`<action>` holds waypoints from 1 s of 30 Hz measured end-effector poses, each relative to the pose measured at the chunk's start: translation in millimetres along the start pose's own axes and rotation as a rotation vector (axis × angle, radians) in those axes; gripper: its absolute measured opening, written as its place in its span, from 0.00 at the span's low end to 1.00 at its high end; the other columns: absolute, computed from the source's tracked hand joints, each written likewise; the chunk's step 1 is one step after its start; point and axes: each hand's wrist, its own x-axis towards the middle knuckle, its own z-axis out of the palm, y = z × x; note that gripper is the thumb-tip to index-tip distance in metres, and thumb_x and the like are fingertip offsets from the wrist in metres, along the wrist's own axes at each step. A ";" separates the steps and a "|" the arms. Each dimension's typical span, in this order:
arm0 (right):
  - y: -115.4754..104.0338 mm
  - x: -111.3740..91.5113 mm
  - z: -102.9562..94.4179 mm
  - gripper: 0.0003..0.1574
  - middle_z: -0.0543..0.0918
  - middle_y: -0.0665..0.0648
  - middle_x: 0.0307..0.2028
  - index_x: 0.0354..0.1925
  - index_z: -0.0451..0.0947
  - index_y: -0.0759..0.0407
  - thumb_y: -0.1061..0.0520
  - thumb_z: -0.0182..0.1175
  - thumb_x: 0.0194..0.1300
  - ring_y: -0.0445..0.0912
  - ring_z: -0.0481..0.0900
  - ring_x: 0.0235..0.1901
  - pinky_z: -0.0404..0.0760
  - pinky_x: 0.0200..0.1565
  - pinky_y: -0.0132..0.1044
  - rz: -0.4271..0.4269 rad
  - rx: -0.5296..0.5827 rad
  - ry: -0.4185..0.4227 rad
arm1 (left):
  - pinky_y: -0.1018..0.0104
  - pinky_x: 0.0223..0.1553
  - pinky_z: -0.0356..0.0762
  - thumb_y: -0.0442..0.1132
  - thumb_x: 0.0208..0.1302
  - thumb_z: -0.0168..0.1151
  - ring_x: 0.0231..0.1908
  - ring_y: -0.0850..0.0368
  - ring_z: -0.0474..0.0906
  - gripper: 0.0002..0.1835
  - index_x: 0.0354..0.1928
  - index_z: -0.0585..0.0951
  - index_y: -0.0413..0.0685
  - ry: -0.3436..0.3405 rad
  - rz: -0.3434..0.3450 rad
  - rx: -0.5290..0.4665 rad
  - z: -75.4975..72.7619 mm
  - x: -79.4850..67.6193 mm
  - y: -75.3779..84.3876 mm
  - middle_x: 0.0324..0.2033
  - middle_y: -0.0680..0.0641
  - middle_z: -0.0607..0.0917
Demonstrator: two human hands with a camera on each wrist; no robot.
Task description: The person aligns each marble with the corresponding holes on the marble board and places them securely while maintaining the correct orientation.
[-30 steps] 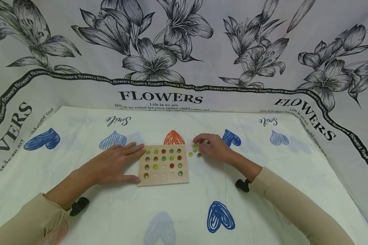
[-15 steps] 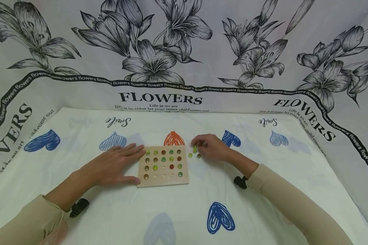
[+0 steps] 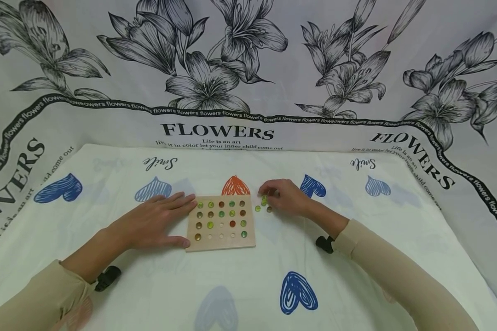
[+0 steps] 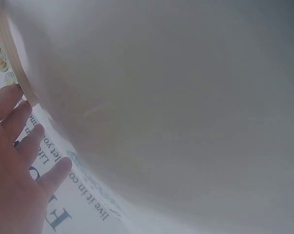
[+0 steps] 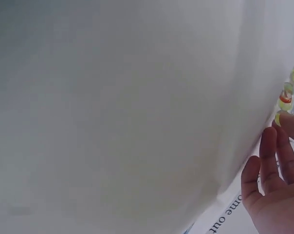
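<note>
A light wooden board with rows of round holes lies mid-table in the head view. Glass marbles in green, yellow, brown and red sit in most holes; several holes in the two near rows show bare wood. My left hand lies flat with straight fingers, fingertips and thumb at the board's left edge. Right of the board, my right hand has its thumb and forefinger together on a yellow-green marble, its other fingers loosely bent. Beside those fingertips lie loose marbles: a yellow one, a brown one and green ones.
A white cloth printed with hearts covers the table. Behind stands a flower-printed curtain. A black wrist strap piece shows under the left wrist and another under the right wrist.
My right hand has shifted very slightly left over the loose marbles. The left hand and the board have stayed in place.
</note>
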 end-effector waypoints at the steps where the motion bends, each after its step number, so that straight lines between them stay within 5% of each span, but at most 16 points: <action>1: 0.3 -0.2 -0.2 0.16 0.85 0.51 0.44 0.50 0.82 0.59 0.69 0.60 0.65 0.44 0.79 0.43 0.80 0.48 0.37 -0.003 0.005 0.006 | 0.38 0.63 0.66 0.80 0.56 0.51 0.71 0.41 0.62 0.53 0.74 0.66 0.50 0.001 0.000 -0.001 -0.1 0.2 0.0 0.73 0.48 0.66; 15: -17.5 -8.4 2.7 0.13 0.86 0.52 0.45 0.49 0.83 0.59 0.66 0.62 0.67 0.44 0.79 0.43 0.79 0.48 0.42 -0.104 0.057 0.049 | 0.37 0.63 0.67 0.79 0.57 0.52 0.71 0.41 0.63 0.52 0.73 0.67 0.49 0.006 0.006 -0.004 -2.0 0.2 0.9 0.73 0.48 0.67; 30: -45.7 -16.7 25.6 0.12 0.87 0.47 0.43 0.47 0.84 0.56 0.64 0.65 0.65 0.41 0.79 0.45 0.80 0.50 0.43 -0.213 0.073 -0.025 | 0.36 0.62 0.67 0.79 0.56 0.52 0.70 0.41 0.63 0.52 0.73 0.68 0.49 0.008 0.009 0.001 -1.0 0.7 0.5 0.72 0.48 0.67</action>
